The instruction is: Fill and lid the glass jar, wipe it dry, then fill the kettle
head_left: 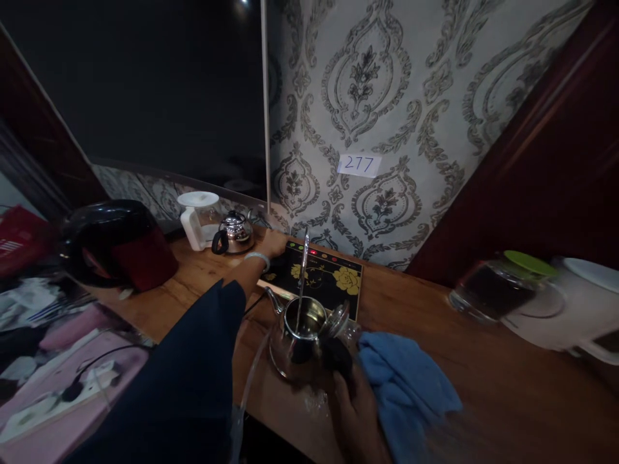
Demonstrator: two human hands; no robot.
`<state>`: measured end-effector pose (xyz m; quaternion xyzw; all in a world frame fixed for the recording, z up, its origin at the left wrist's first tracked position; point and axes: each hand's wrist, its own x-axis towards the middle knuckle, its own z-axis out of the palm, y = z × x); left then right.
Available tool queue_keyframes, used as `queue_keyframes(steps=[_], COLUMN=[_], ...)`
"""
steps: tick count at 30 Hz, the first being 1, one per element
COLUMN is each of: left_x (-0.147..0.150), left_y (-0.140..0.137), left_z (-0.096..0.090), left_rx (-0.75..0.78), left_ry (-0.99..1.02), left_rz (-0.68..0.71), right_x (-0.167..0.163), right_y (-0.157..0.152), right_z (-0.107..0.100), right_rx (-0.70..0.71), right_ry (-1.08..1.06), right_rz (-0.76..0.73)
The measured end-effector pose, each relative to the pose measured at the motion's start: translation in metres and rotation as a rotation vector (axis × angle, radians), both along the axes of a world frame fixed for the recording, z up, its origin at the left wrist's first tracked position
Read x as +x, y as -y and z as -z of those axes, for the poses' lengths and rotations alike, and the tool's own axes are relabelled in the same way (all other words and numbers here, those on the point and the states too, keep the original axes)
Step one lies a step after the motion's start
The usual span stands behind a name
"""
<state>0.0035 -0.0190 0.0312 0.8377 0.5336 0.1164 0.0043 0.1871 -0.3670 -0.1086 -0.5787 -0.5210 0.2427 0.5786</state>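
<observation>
My right hand (360, 409) is closed around the black handle of a shiny steel kettle (290, 354), its lid (337, 319) tipped back. Over the kettle's open mouth curves a slim metal spout (304, 264) from a black panel (324, 274) with yellow flowers. My left hand (272, 243) reaches to the panel's far left end, beside a row of small lights, one glowing red. Its fingers are hard to make out. A blue cloth (406, 374) lies against my right hand.
Behind my left arm stand a small steel teapot (236, 232), a clear jug with a white handle (191, 225) and a dark red electric kettle (140, 248). A glass pot with a green lid (529, 263) and a white jug (590, 309) are at right. A clear hose (249, 386) hangs near the kettle.
</observation>
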Motion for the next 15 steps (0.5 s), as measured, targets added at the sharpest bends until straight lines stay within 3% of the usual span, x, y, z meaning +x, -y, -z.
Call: queue_keyframes(steps=[5,8,12,15], left_x=[-0.024,-0.041,-0.058,-0.058], left_y=[0.042,0.079,0.147,0.204], left_z=[-0.016,-0.011,0.022,0.056], left_rx=[0.038,0.033,-0.007,-0.139], left_ry=[0.161,0.301,0.539,1.143], left_rz=[-0.044,-0.063,-0.089,-0.113], right_x=[-0.005,-0.007,-0.006,-0.003], right_y=[-0.002,-0.003,-0.007,-0.008], right_z=[-0.008,-0.008,-0.006,-0.005], right_rx=[0.002,-0.003,0.024,0.05], right_ry=[-0.021,-0.041,-0.068,-0.065], right_rz=[0.015,0.015,0.009,-0.015])
